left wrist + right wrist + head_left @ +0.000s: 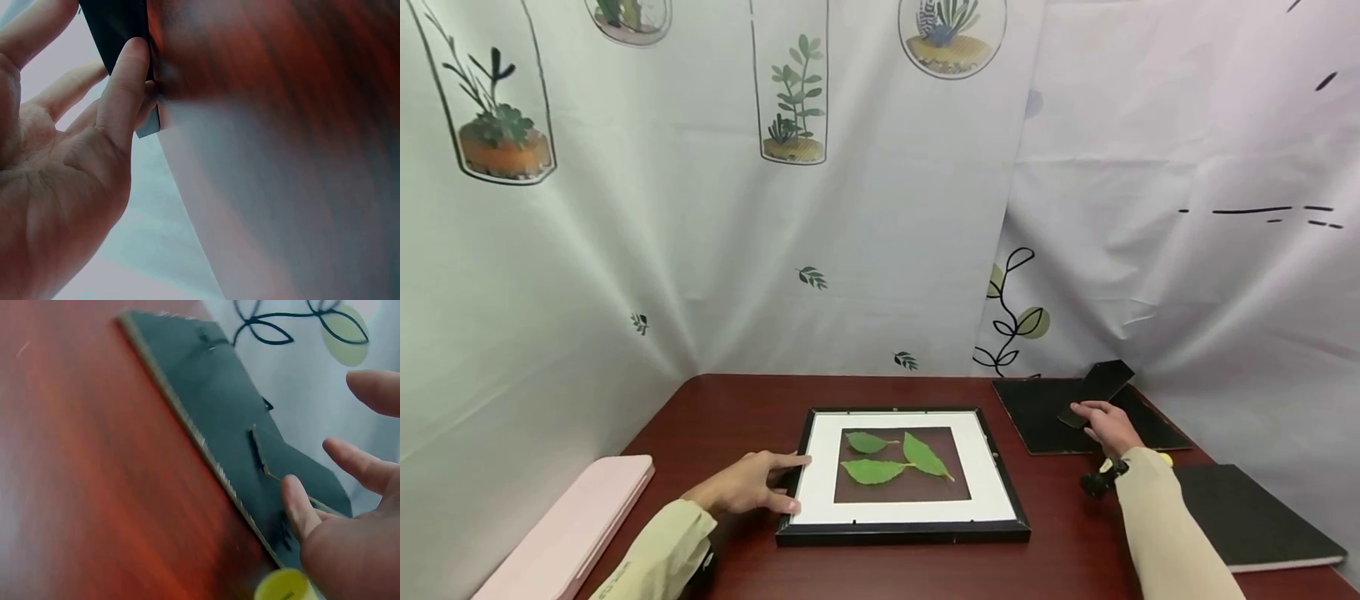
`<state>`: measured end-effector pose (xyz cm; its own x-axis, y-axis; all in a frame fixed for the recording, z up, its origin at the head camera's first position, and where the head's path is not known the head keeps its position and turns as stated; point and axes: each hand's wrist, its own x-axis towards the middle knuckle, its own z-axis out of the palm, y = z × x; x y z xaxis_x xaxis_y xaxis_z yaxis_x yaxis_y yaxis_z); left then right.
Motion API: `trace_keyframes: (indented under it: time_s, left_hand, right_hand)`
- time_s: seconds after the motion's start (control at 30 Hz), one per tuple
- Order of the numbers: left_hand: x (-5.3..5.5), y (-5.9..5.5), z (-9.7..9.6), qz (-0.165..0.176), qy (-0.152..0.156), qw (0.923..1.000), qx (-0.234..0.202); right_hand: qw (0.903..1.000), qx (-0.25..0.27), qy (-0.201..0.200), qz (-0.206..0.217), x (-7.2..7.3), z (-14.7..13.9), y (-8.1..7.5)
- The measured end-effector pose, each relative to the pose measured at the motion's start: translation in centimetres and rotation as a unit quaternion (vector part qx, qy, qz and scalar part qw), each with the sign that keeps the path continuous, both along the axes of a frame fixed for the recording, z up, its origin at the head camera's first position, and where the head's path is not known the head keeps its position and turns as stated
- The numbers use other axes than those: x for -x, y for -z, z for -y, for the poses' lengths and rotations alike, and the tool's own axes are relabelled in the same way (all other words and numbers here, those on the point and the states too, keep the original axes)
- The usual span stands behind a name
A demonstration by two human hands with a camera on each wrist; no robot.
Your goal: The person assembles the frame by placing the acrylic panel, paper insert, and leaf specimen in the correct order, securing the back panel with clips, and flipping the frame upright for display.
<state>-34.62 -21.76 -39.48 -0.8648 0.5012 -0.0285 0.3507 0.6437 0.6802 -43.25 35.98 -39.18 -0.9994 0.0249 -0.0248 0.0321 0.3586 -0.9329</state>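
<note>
L hand (752,483): fingers spread, not clenched, touching the L edge of a black rect. picture frame (902,535) lying just to its R; R hand (1108,425): fingers also apart, fairly straight, at the lower end of a narrow black stand flap (1105,383) tilted up off a flat black backing board (1037,417) on the dark red-brown wood worktop (730,417); firm grip n/a from either wrist view. White mat w/ 3 green leaves (925,454) inside frame, R of L hand, head view only. L wrist cam adds a finger on the frame's outer side; R wrist cam adds the board's pale cut edge. Pale pink flat case (576,521) L of L hand; black-covered notebook (1247,517) nearer the body than R hand, to its R.
</note>
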Motion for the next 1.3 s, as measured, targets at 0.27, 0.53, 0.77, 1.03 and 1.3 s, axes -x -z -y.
trace_keyframes:
  time_s: [0.27, 0.53, 0.77, 1.03, 1.3]
  left_hand:
    - [0.1, 0.3, 0.1, 0.004, -0.012, 0.9999, -0.005]
    - [0.0, 0.2, 0.2, 0.008, -0.005, 0.9999, -0.008]
    - [0.0, 0.2, 0.3, 0.009, 0.011, 0.9997, -0.018]
    - [0.2, 0.1, 0.2, 0.004, 0.005, 0.9999, -0.010]
    - [0.1, 0.1, 0.2, 0.002, 0.012, 0.9998, -0.017]
  right_hand:
    - [0.9886, 0.140, 0.038, 0.042, 1.0, 0.3, 0.2]
    - [0.9654, 0.252, 0.048, 0.047, 1.3, 1.1, 0.9]
    - [0.9985, 0.018, 0.033, -0.041, 1.5, 1.9, 1.6]
    - [0.9547, -0.211, 0.081, -0.193, 1.9, 3.5, 1.6]
    - [0.9319, -0.207, 0.163, -0.249, 2.1, 3.9, 1.1]
